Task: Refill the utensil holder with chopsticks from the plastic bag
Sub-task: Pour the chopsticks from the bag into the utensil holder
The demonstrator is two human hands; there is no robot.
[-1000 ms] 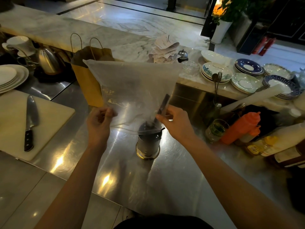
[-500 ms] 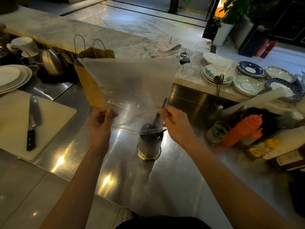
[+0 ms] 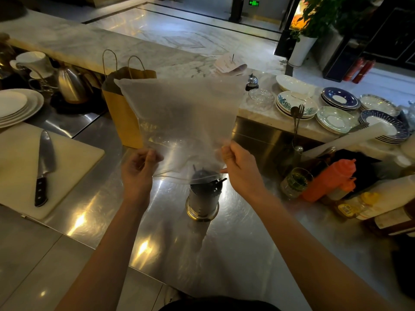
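Left hand [image 3: 137,168] and right hand [image 3: 241,168] pinch one plastic bag [image 3: 184,113] over one utensil holder [image 3: 202,199]; chopsticks [image 3: 217,182] uncountable.

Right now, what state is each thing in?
Bag, inverted, mouth over the holder, looks empty.
Holder, upright, holding dark chopsticks.
Left hand, pinching the bag's edge.
Right hand, pinching the bag's other edge.
Knife, lying flat on the board.
Paper bag, upright, open.

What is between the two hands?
The plastic bag, held up: the left hand and the right hand each pinch one side of it, and its lower edge hangs over the holder. The head view shows this.
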